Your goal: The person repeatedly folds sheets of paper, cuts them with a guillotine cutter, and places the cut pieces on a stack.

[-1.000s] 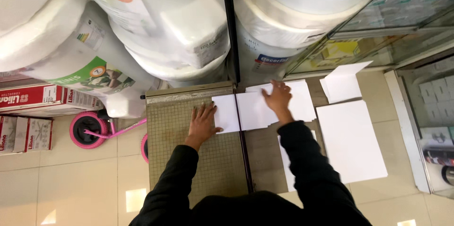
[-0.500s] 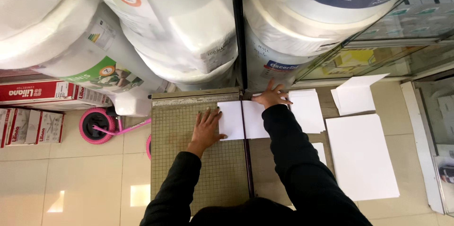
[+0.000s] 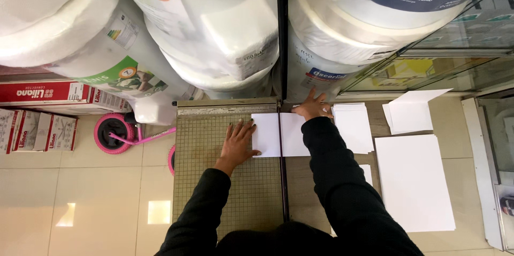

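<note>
On the gridded cutter board point(image 3: 214, 192), both hands point(image 3: 238, 143) lie flat, apart, pressing the sideways-lying sheet point(image 3: 278, 135).

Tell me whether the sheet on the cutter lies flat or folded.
Flat: the sheet lies spread across the cutter, left hand pressing its edge.

Bright, even indoor light; a square glare patch shines on the floor tiles point(image 3: 159, 211). Soft shadows sit under the big white rolls point(image 3: 225, 31). Sharp in the middle, wide-angle bending at the edges, slight softness overall.
</note>
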